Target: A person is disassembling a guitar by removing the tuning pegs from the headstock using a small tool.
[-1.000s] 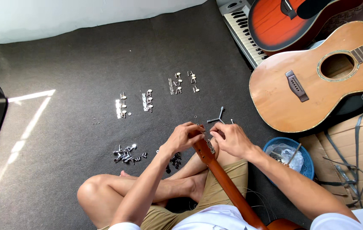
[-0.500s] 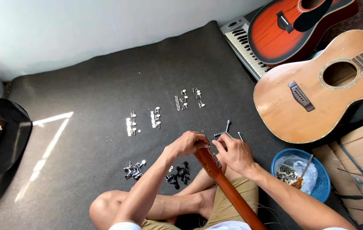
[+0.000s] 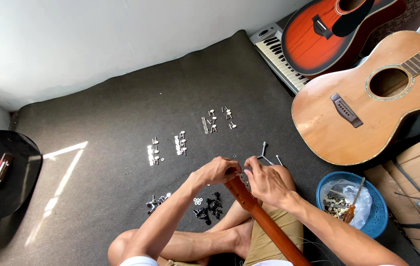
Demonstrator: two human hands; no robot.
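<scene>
The person sits cross-legged on a dark grey felt floor mat (image 3: 121, 113), with the reddish-brown wooden guitar neck (image 3: 264, 221) resting across the lap and its headstock end pointing away from the body. Against the frames from a second and half a second ago the camera view has lifted and widened, yet both hands remain gathered at the headstock — the work there appears unbroken.

The left hand (image 3: 217, 171) is curled closed over the top left of the headstock, gripping it. The right hand (image 3: 264, 182) lies against the right side with fingers bent inward; whether they pinch a small part cannot be told.

Rows of small silver tuning machines (image 3: 217, 120) lie well apart from the hands, further out on the mat, and more sit in pairs at (image 3: 166, 148). A heap of small black parts (image 3: 210, 209) lies just beside the left forearm. A slim metal wrench (image 3: 264, 153) lies near the right hand.

To the right: a blue round plastic basket (image 3: 373, 216) holding a bag of hardware, a light tan acoustic guitar (image 3: 367, 103), a red sunburst acoustic guitar (image 3: 338, 34) and a grey electronic keyboard (image 3: 279, 54).
</scene>
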